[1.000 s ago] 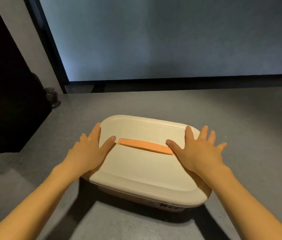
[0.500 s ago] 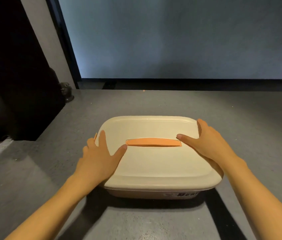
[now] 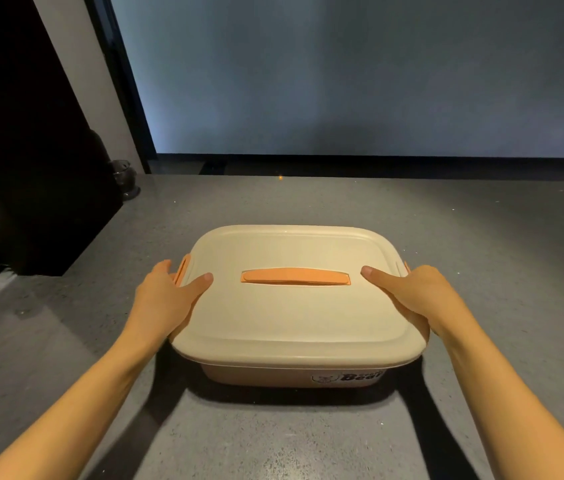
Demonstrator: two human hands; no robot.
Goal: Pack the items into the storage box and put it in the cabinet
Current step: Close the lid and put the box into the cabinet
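Note:
A cream storage box (image 3: 294, 317) with its lid on and an orange handle (image 3: 296, 276) lying flat in the lid stands on the grey counter (image 3: 481, 244). My left hand (image 3: 166, 299) grips the box's left edge, thumb on the lid and fingers curled down over the side by an orange latch (image 3: 182, 268). My right hand (image 3: 412, 296) grips the right edge the same way, thumb on top and fingers hidden over the side. The contents are hidden by the lid.
A dark cabinet or panel (image 3: 31, 168) rises at the left, with a small dark rounded object (image 3: 126, 178) at its far corner. A grey wall (image 3: 342, 74) stands behind the counter. A label (image 3: 349, 376) shows on the box's front wall.
Both hands slid outward from the flat of the lid to its left and right edges and curled over the sides. The box now sits squarer to me.

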